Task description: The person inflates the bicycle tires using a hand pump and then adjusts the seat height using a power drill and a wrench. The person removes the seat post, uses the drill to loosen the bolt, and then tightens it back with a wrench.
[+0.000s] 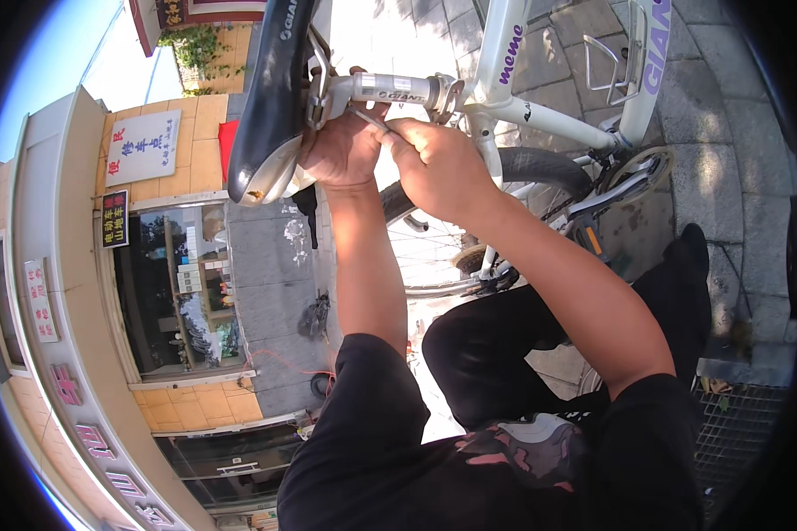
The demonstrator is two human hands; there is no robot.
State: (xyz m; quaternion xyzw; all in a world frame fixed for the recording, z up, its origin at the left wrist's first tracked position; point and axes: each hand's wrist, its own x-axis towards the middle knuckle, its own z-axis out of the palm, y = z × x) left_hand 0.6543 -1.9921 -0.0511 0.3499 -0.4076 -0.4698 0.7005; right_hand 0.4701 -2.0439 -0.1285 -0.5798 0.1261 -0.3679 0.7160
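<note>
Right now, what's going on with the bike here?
A person is working on a white bike at the clamp under its black saddle. The left hand grips just beneath the saddle at the seatpost. The right hand holds a thin metal tool with its tip at the clamp. The bike stands on grey paving, with a shopfront to the left.

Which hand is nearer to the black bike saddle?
Left. The left hand sits right beside the saddle, at its clamp. The right hand is farther along the seatpost, holding a thin metal tool.
</note>
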